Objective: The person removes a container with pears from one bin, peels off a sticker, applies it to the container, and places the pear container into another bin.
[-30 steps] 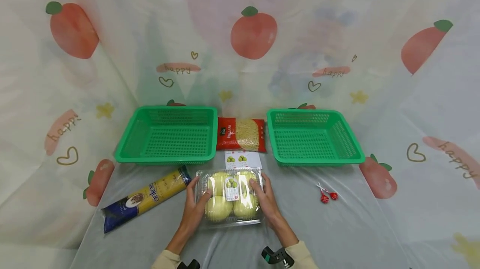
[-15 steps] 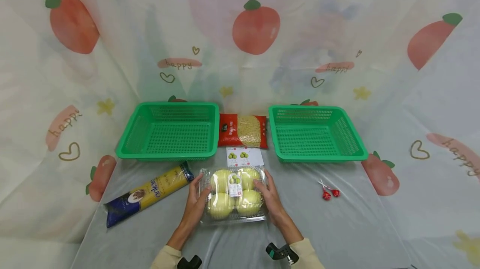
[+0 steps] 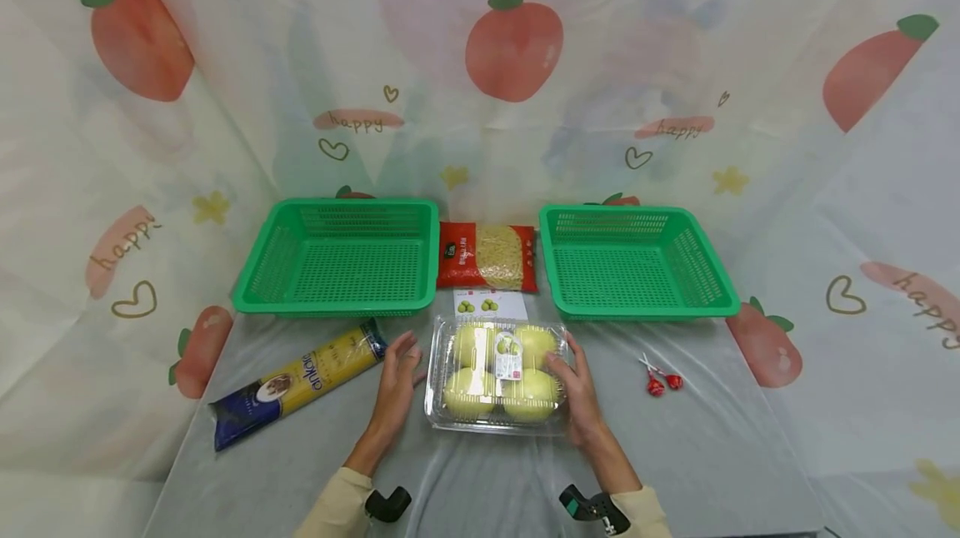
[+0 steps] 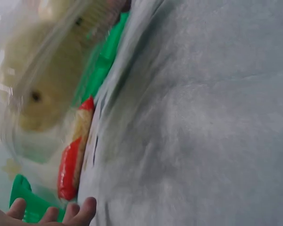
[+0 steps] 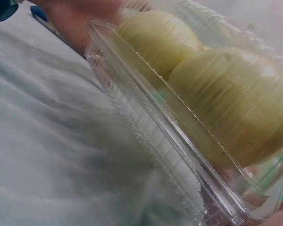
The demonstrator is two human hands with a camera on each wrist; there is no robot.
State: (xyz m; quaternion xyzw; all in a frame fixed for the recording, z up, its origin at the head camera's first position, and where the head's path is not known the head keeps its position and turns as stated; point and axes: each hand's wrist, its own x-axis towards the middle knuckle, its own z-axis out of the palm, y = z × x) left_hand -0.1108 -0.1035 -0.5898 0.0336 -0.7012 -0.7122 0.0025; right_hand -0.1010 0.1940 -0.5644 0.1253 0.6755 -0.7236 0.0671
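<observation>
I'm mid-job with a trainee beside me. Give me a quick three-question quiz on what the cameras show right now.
1. True or false: both hands grip the clear box of green apples.
2. Which item lies between the two green baskets?
A. the spaghetti pack
B. the red noodle bag
C. the lollipops
3. Fill in: the two red lollipops lie on the table in front of the ____ basket.

Key:
1. False. Only the right hand holds the box, at its right edge; the left hand is open on the table, apart from it.
2. B. The red noodle bag sits between the left basket and the right basket.
3. right
</observation>
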